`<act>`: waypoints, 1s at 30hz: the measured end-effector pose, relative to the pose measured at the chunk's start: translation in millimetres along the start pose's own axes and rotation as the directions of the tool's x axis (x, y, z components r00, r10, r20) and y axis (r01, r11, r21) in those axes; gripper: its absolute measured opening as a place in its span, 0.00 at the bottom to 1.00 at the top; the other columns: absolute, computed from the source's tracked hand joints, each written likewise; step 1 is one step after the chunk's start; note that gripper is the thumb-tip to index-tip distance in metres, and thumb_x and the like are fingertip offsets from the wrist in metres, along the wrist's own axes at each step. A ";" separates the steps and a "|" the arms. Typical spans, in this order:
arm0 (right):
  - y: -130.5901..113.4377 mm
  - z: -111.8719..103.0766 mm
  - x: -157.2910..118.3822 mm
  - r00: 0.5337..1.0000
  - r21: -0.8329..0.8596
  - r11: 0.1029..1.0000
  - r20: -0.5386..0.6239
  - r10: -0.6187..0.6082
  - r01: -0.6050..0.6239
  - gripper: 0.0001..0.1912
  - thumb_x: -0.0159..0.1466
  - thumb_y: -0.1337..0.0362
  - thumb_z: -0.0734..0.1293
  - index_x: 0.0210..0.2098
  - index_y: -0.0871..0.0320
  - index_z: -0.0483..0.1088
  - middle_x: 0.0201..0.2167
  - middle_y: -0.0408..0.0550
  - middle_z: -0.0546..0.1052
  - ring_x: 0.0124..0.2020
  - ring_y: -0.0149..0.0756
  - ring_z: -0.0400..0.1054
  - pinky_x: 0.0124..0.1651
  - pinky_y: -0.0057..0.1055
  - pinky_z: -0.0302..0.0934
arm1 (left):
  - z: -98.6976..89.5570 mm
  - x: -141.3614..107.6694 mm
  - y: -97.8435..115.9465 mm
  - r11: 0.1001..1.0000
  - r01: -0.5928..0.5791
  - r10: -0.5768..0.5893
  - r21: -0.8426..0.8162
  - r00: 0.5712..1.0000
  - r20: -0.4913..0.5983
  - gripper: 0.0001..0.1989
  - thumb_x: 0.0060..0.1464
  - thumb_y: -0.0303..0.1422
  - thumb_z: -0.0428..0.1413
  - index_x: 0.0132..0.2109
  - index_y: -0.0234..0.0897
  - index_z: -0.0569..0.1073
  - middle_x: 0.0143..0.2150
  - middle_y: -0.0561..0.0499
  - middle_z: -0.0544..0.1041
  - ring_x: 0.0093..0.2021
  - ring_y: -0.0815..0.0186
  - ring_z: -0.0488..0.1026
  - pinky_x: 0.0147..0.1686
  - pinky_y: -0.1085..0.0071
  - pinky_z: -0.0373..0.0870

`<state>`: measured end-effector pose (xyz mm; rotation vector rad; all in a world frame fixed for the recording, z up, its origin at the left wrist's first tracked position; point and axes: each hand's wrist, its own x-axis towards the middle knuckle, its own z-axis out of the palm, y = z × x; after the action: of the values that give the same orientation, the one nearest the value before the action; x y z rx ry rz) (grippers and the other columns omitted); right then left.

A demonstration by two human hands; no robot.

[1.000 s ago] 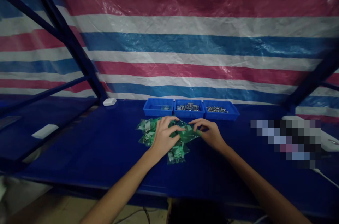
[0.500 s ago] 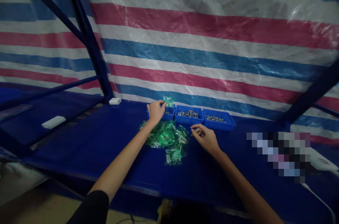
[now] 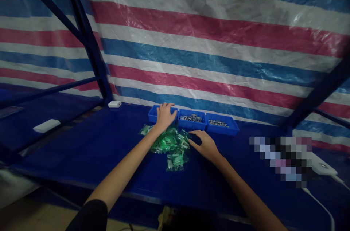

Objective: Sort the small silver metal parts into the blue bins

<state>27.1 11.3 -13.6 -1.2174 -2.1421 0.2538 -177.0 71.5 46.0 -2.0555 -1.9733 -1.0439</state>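
My left hand [image 3: 165, 117] hovers at the left blue bin [image 3: 153, 115], its fingers spread and nothing visible in them. It hides much of that bin's inside. Just in front lies a pile of small clear plastic bags [image 3: 166, 143] that look green and hold small pale parts. Beside the pile's right edge is my right hand [image 3: 205, 145], thumb and fingers apart; whether the fingertips touch a bag I cannot tell. The middle blue bin [image 3: 191, 125] holds small metal parts, and the right blue bin [image 3: 222, 129] holds smaller metal pieces.
The bins stand in a row on a blue table [image 3: 109, 151] before a striped plastic sheet [image 3: 191, 41]. A white box [image 3: 115, 104] lies at the back left, a white device [image 3: 47, 126] further left. At right are a blurred-out object and a white device with a cable [image 3: 322, 167].
My left hand has opened, and the green-looking bag it pinched above the left bin is no longer visible. My right hand's fingers have spread near the pile. The view has shifted slightly.
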 end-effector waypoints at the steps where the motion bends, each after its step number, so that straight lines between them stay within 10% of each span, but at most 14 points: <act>1: -0.3 0.9 -0.5 1.000 -0.020 1.000 0.015 0.005 -0.005 0.21 0.57 0.51 0.63 0.47 0.51 0.68 0.44 0.47 0.73 0.46 0.40 0.65 0.47 0.38 0.59 | -4.0 -6.4 6.0 0.995 -0.079 0.082 -0.068 0.996 0.043 0.13 0.53 0.36 0.50 0.43 0.40 0.73 0.41 0.47 0.74 0.46 0.58 0.67 0.47 0.61 0.59; 6: -1.1 0.1 -1.9 0.997 -0.081 0.994 0.031 0.074 -0.071 0.28 0.50 0.44 0.66 0.45 0.52 0.70 0.39 0.48 0.74 0.41 0.41 0.67 0.42 0.37 0.60 | -8.2 -45.9 26.4 0.960 -0.230 0.263 -0.160 0.935 0.238 0.12 0.51 0.40 0.52 0.26 0.39 0.75 0.28 0.50 0.75 0.34 0.61 0.70 0.44 0.60 0.59; 16: 0.8 -2.7 -4.2 0.986 0.031 0.991 0.105 0.129 -0.133 0.20 0.49 0.45 0.67 0.34 0.51 0.73 0.29 0.43 0.73 0.26 0.32 0.65 0.26 0.27 0.54 | 7.1 -73.4 26.8 0.971 -0.169 0.225 -0.168 0.881 0.416 0.09 0.40 0.37 0.62 0.30 0.38 0.74 0.32 0.49 0.75 0.38 0.58 0.71 0.41 0.64 0.61; 25: -6.0 -0.9 0.8 0.988 0.647 0.746 0.089 0.127 -0.155 0.18 0.53 0.52 0.68 0.37 0.59 0.69 0.27 0.45 0.74 0.29 0.33 0.69 0.31 0.29 0.63 | -14.9 -68.8 30.8 0.814 -0.011 0.164 -0.581 0.964 0.211 0.11 0.49 0.40 0.56 0.35 0.37 0.70 0.28 0.54 0.73 0.25 0.70 0.67 0.27 0.74 0.62; 30: -12.7 -5.2 -0.1 0.995 0.658 0.752 -0.044 0.086 -0.036 0.09 0.54 0.59 0.67 0.32 0.57 0.70 0.32 0.47 0.75 0.34 0.35 0.69 0.38 0.33 0.64 | -27.7 -81.5 26.9 0.820 -0.192 0.319 -0.540 0.935 0.152 0.06 0.48 0.36 0.58 0.31 0.38 0.71 0.32 0.52 0.75 0.34 0.67 0.70 0.38 0.68 0.63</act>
<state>21.5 3.5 -3.8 -0.8496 -1.7064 0.8999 -156.9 -15.5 33.5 -2.7494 -1.5366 -1.4464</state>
